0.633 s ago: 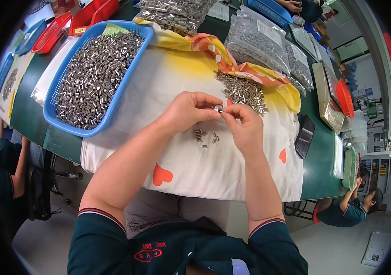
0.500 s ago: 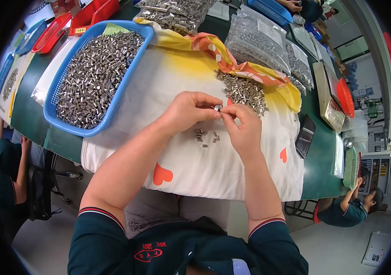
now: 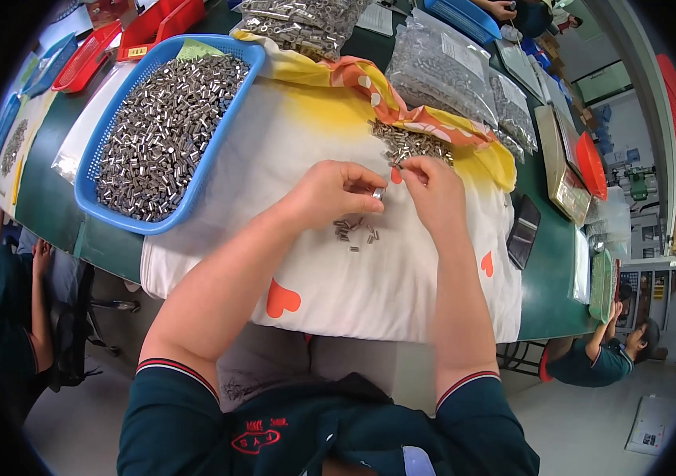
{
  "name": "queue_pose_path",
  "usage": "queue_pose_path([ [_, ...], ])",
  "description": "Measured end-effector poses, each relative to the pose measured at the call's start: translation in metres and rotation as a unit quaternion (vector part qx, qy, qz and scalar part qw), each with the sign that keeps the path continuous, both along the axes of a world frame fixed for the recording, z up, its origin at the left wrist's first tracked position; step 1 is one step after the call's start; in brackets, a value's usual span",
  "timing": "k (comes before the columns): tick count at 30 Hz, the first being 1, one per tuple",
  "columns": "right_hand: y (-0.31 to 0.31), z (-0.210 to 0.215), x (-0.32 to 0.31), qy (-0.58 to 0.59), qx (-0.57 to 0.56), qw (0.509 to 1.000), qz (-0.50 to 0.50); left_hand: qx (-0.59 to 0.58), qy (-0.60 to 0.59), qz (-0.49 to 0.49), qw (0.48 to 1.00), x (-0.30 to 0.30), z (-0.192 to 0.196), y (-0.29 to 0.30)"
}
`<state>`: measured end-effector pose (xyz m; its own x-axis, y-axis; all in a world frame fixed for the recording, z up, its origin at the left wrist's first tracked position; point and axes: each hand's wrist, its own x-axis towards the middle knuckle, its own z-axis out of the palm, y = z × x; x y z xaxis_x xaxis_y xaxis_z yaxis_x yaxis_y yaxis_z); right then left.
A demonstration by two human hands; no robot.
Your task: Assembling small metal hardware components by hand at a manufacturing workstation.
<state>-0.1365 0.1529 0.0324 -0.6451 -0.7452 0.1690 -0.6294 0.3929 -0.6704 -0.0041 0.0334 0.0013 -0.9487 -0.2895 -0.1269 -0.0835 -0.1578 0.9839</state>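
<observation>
My left hand (image 3: 336, 194) is above the white cloth (image 3: 306, 274), its thumb and fingers closed on a short, shiny metal ring (image 3: 378, 193). My right hand (image 3: 435, 194) is just to the right, its thumb and forefinger pinched at the near edge of a heap of small metal cylinders (image 3: 417, 147). What sits in that pinch is too small to make out. Below my left hand several loose metal cylinders (image 3: 343, 230) lie scattered on the cloth.
A blue basket (image 3: 182, 214) full of small metal cylinders stands at the left. Behind the heap are a bunched yellow-orange cloth (image 3: 358, 79) and clear bags of metal parts (image 3: 441, 67). A dark phone (image 3: 524, 232) lies at the right. Co-workers sit at both sides.
My hands have parted. The right hand has moved up and away to the heap's near edge; the left keeps the metal ring. More loose cylinders show beneath the left hand.
</observation>
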Motion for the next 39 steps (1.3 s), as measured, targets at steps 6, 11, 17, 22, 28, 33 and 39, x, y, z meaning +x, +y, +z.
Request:
queue_pose_path([
  [6, -0.018, -0.02, -0.008, 0.283, 0.088, 0.954, 0.046, 0.057, 0.004, 0.021, 0.998, 0.0, 0.008, -0.004],
  [11, -0.01, -0.014, 0.011, 0.106, 0.032, 0.994, 0.012, 0.121, 0.032, 0.039, 0.991, 0.001, -0.001, -0.006],
  [17, 0.009, -0.007, 0.026, -0.196, -0.127, 0.97, 0.072, 0.113, 0.035, 0.036, 0.992, 0.001, -0.001, -0.007],
  [22, 0.011, -0.001, 0.03, -0.115, -0.111, 0.984, 0.077, 0.084, 0.035, 0.028, 0.995, 0.0, 0.0, -0.003],
  [28, 0.011, -0.002, 0.038, 0.061, -0.09, 0.991, 0.083, -0.019, -0.011, 0.054, 0.998, 0.002, 0.005, 0.001],
  [33, 0.013, -0.002, 0.039, 0.098, -0.064, 0.989, 0.089, -0.036, -0.025, 0.047, 0.998, 0.002, 0.002, 0.0],
  [39, 0.019, 0.003, 0.028, -0.123, -0.044, 0.988, 0.088, -0.016, -0.013, 0.027, 0.999, 0.002, 0.0, 0.0],
])
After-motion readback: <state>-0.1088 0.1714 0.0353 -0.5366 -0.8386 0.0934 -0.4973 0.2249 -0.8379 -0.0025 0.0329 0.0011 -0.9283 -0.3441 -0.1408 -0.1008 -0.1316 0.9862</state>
